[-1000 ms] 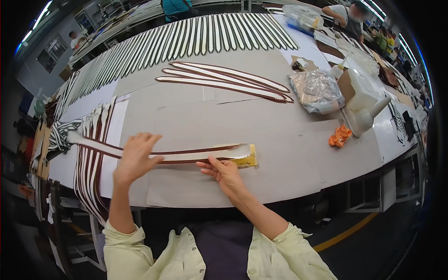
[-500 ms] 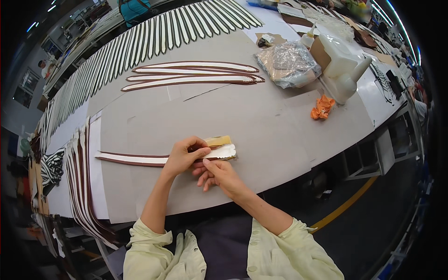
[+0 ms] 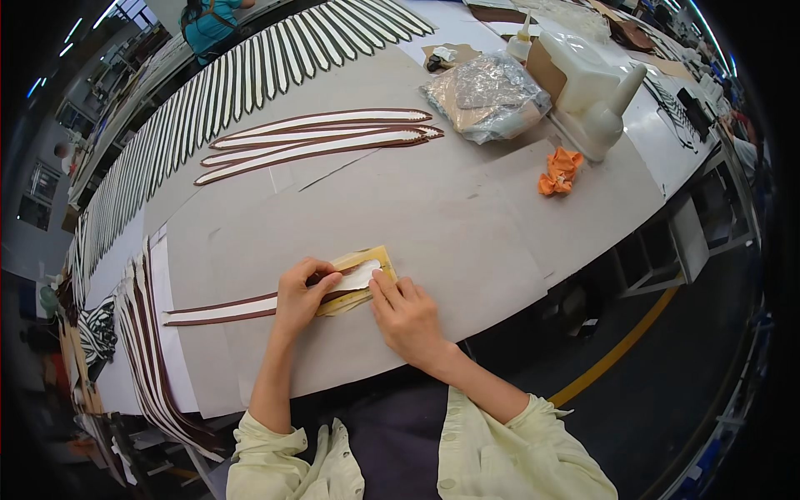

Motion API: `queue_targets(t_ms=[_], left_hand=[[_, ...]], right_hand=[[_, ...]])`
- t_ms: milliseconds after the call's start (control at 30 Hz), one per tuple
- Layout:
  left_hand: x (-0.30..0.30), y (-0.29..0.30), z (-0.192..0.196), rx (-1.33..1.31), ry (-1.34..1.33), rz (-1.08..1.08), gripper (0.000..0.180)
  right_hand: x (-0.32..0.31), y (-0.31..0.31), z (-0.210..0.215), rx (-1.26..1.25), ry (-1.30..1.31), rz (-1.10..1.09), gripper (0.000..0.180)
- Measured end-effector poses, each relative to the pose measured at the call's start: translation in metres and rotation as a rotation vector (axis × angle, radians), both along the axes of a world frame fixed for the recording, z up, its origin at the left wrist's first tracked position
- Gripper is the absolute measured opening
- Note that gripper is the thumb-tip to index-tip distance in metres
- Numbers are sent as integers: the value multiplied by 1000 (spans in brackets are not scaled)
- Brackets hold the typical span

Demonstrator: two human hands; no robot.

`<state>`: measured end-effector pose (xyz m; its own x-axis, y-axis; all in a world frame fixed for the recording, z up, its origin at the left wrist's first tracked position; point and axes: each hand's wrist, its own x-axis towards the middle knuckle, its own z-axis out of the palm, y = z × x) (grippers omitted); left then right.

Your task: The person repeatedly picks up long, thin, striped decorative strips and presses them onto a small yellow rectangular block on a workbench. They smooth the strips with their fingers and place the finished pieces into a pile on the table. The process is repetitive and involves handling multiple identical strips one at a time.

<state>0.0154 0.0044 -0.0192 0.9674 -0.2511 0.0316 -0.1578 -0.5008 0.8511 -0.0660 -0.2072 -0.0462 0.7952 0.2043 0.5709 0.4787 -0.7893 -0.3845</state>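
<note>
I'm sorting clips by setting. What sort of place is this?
Probably a workshop or factory floor making strap-like pieces: a long row of dark-edged strips lines the worktable, brown-edged strips lie nearer, and another person is beyond.

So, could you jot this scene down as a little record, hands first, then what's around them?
Left hand: thumb and fingers on the strip, near its wide white end
Right hand: fingertips at the tip of that end
Strip: white with brown edges, lying leftward along the table
Beneath the white end: yellow pad
Beyond the hands: loose pile of brown-edged strips; long row of dark-edged strips
Far right: plastic bag, white container, crumpled orange thing
</note>
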Motion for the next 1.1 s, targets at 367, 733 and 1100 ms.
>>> queue_targets(t_ms=[367, 733, 1100], left_hand=[[0, 0, -1, 19, 28, 7, 13], [-4, -4, 12, 192, -131, -116, 27], [1, -1, 46, 555, -181, -389, 39]], right_hand=[[0, -3, -4, -46, -1, 20, 45], [0, -1, -3, -129, 15, 0, 46], [1, 0, -5, -97, 5, -15, 50]])
